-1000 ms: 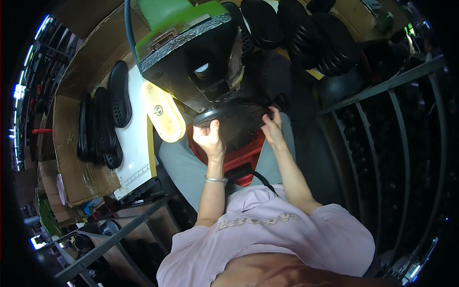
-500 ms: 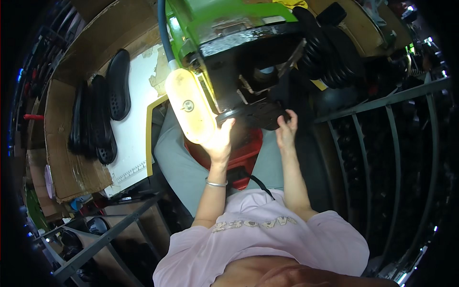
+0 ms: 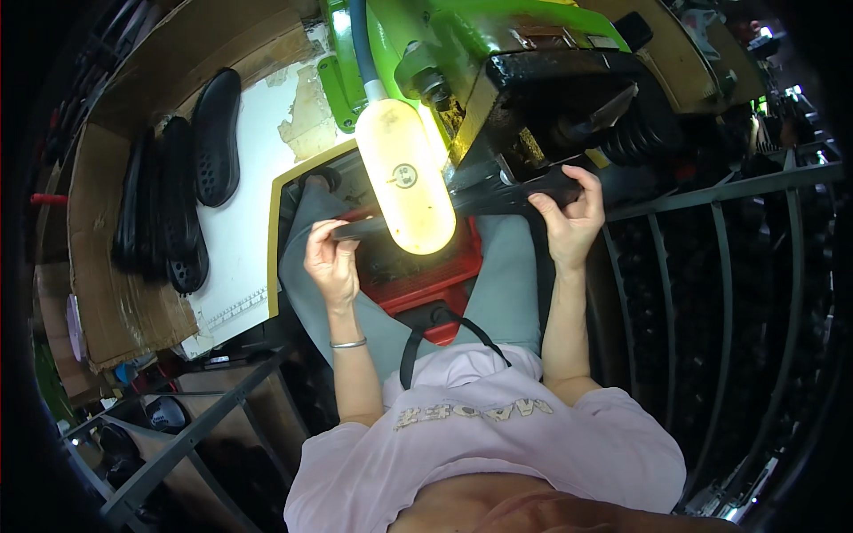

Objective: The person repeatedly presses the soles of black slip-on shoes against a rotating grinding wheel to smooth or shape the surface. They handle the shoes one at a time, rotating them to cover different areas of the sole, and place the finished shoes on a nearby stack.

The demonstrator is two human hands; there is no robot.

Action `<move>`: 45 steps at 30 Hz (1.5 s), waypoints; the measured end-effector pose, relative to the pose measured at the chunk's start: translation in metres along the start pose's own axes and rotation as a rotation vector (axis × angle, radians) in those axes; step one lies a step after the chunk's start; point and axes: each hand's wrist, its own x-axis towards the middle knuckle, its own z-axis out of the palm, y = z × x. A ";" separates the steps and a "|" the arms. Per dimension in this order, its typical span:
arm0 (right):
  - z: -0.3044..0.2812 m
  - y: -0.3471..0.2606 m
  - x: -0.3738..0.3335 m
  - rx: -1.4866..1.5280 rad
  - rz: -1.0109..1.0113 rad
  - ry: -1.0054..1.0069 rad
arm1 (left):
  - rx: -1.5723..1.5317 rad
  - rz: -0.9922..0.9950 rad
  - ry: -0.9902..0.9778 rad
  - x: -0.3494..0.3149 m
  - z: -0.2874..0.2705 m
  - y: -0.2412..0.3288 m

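Note:
A long black shoe sole (image 3: 484, 201) is stretched between my two hands below the machine's dark working end (image 3: 555, 111). My left hand (image 3: 332, 266) pinches its left end between thumb and fingers. My right hand (image 3: 573, 218) grips its right end, close under the machine. The glowing yellow oval lamp (image 3: 405, 178) hides the middle of the sole. Whether the sole touches the machine cannot be made out. The machine's green body (image 3: 480, 40) rises behind.
Several black shoe soles (image 3: 216, 138) lie on the white tabletop (image 3: 253, 231) at the left, beside a cardboard box wall (image 3: 98, 213). A red stool (image 3: 435, 258) shows between my knees. Metal rails (image 3: 724, 240) stand at the right, with a metal rack (image 3: 195, 435) at lower left.
My left hand has moved left, out from beside the lamp, and my right hand has moved right and slightly up. The sole has shifted with them, and the view has turned.

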 end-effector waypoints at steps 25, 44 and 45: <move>-0.140 -0.163 -0.006 -0.337 -0.389 -0.019 | 1.610 0.338 -0.085 0.139 -0.139 0.082; 0.092 0.111 0.130 -0.525 -0.620 -0.176 | 1.461 0.411 0.090 -0.061 -0.050 0.152; 0.093 0.099 0.122 -0.526 -0.616 -0.168 | 1.450 0.405 0.022 -0.071 -0.032 0.171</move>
